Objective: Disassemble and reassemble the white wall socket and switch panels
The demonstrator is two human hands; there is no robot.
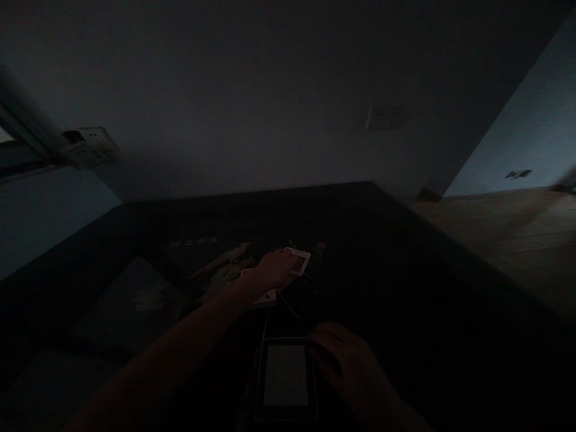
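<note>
The light is very dim. My left hand (275,268) reaches forward with its fingers closed on a small white-bordered card (302,261); its picture is too dark to read. Below the left wrist lies a white box-like thing (267,299), mostly hidden by the forearm. Close to me is a flat, black-framed panel with a pale middle (286,375), like a tablet or a frame. My right hand (346,354) is at its upper right corner, fingers curled against the edge. A thin dark flat thing (299,298) lies between the hands.
The dark surface (373,264) bears a printed bird (229,258) and pale characters. At left lies a grey flat sheet or packet (135,300). Sockets are on the wall (384,117) and at far left (92,144). A wooden floor (499,225) shows at right.
</note>
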